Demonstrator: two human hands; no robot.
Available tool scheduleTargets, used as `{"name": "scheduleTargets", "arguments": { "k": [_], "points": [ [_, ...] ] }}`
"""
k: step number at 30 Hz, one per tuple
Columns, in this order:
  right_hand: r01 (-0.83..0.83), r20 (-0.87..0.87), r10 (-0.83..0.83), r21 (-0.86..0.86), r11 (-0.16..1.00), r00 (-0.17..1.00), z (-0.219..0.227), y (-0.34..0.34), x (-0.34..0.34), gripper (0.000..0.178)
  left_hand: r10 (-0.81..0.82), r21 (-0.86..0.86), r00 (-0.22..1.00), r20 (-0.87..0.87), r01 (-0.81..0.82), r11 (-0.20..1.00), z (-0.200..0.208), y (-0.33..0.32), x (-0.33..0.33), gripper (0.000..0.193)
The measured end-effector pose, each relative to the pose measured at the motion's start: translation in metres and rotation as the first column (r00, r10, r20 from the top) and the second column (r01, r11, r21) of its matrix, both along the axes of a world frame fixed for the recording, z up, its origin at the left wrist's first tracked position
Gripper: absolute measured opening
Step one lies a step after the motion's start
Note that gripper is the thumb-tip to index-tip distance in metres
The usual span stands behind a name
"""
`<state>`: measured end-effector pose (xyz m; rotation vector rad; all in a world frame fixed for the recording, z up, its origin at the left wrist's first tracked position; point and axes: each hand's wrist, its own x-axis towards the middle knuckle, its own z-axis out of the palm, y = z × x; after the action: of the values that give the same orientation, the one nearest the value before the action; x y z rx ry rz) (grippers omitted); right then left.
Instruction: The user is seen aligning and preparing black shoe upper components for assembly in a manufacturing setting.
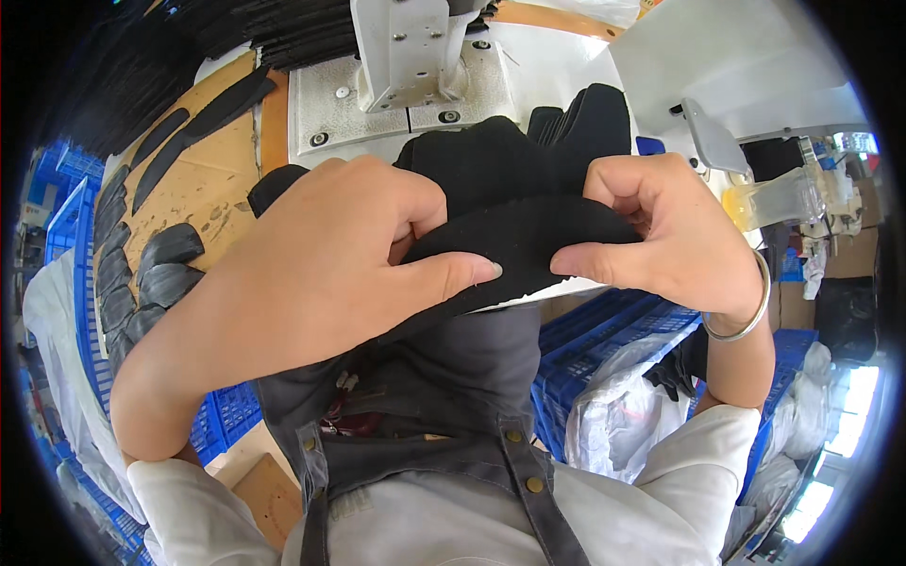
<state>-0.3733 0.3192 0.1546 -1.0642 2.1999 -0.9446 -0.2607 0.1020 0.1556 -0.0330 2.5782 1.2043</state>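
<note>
The black piece (524, 236) is at the centre of the dial, its near side gripped by the left hand (363, 231) from nine o'clock and the right hand (670, 226) from three, each with thumb on the near face and fingers curled over. More black material (472, 160) stands in folds just beyond, toward twelve, where a white machine (406, 57) rises. Overlapped dark pieces (168, 269) lie at nine; a white plastic bag (618, 415) hangs at five.
</note>
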Motion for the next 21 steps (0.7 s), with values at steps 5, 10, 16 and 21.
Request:
{"name": "scheduleTargets", "arguments": {
  "k": [5,10,16,21],
  "points": [
    [0.005,-0.019,-0.003,0.090,0.996,1.000,0.004,0.002,-0.001,0.044,-0.005,-0.078,0.997,-0.076,-0.001,0.997,0.001,0.007,0.002,0.048],
    [-0.035,-0.088,0.039,0.049,0.998,0.995,-0.001,0.003,0.000,0.047,-0.029,-0.103,0.992,-0.123,0.016,0.995,-0.001,0.006,0.002,0.044],
    [-0.051,-0.143,0.056,0.039,0.998,0.988,0.000,0.000,0.001,0.047,-0.094,-0.153,0.958,-0.271,0.054,0.987,-0.008,0.004,0.003,0.043],
    [-0.054,-0.195,0.059,0.031,0.998,0.979,-0.001,0.001,0.003,0.046,-0.133,-0.183,0.946,-0.297,0.080,0.980,-0.010,0.003,0.002,0.042]
  ]
}}
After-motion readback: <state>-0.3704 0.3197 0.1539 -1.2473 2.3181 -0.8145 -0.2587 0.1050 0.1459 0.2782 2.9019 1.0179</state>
